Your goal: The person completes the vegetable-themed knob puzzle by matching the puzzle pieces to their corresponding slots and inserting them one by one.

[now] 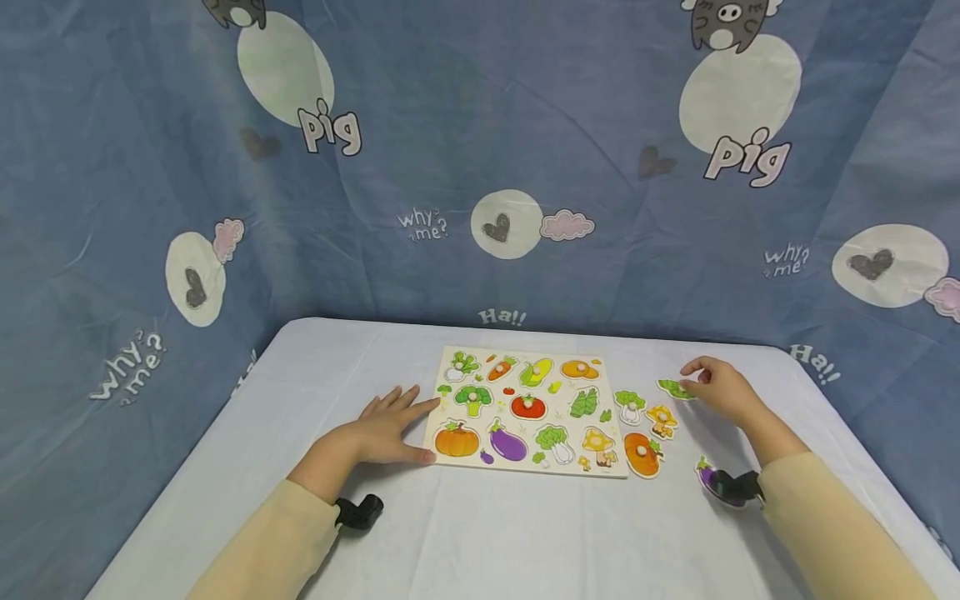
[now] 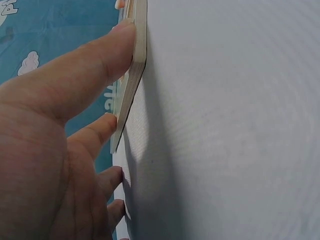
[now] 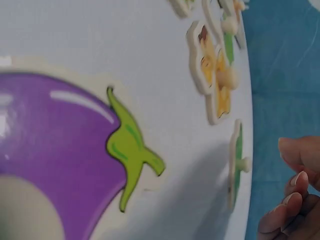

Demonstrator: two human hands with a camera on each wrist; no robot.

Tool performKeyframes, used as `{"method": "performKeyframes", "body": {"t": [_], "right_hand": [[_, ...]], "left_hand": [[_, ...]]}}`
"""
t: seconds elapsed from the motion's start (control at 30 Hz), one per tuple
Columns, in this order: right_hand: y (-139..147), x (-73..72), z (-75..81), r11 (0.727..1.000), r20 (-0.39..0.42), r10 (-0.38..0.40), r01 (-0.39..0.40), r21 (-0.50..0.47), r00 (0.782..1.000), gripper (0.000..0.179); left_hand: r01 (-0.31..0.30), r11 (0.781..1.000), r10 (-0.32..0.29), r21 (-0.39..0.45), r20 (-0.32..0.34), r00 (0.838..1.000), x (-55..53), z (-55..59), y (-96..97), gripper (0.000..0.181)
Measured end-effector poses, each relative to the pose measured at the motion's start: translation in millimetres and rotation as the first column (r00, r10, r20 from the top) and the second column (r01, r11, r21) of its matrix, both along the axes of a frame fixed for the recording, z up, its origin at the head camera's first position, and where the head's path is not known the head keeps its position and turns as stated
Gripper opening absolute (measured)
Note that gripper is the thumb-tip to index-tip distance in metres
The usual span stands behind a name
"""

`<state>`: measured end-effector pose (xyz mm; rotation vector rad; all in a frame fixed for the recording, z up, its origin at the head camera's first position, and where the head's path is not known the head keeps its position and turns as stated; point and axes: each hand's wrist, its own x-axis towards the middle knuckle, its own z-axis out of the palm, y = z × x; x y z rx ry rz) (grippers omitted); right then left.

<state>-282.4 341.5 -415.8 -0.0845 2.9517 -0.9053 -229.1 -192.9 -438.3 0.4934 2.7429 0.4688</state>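
A wooden vegetable puzzle board (image 1: 558, 408) lies flat on the table. My left hand (image 1: 393, 427) is spread at its left side; in the left wrist view the thumb (image 2: 107, 55) and index finger touch the board's edge (image 2: 132, 80). My right hand (image 1: 720, 390) hovers at a green knobbed puzzle piece (image 1: 670, 387), its fingers loosely bent. In the right wrist view a gap shows between the fingertips (image 3: 287, 147) and that piece's knob (image 3: 245, 164). Beneath the right wrist lies an eggplant piece (image 1: 705, 473), partly hidden by the wrist camera.
Right of the board lie a leafy green piece (image 1: 630, 402), a mushroom piece (image 1: 663, 419) and an orange pumpkin piece (image 1: 642, 454), close together. A white cloth (image 1: 525, 542) covers the table. Blue printed fabric (image 1: 420, 283) hangs behind it.
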Motion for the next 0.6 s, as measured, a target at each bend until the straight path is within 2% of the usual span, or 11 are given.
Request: {"method": "performKeyframes", "body": {"t": [0.23, 0.6], "right_hand": [[4.0, -6.3, -9.2, 1.000, 0.047, -0.015, 0.015, -0.007, 0.999, 0.032], [6.1, -11.3, -12.3, 1.000, 0.116, -0.024, 0.023, 0.008, 0.993, 0.026]], "left_hand": [[-0.010, 1.000, 0.010, -0.014, 0.008, 1.000, 0.3, -1.0, 0.2, 0.096], [-0.009, 1.000, 0.009, -0.009, 0.000, 1.000, 0.4, -0.2, 0.2, 0.097]]}}
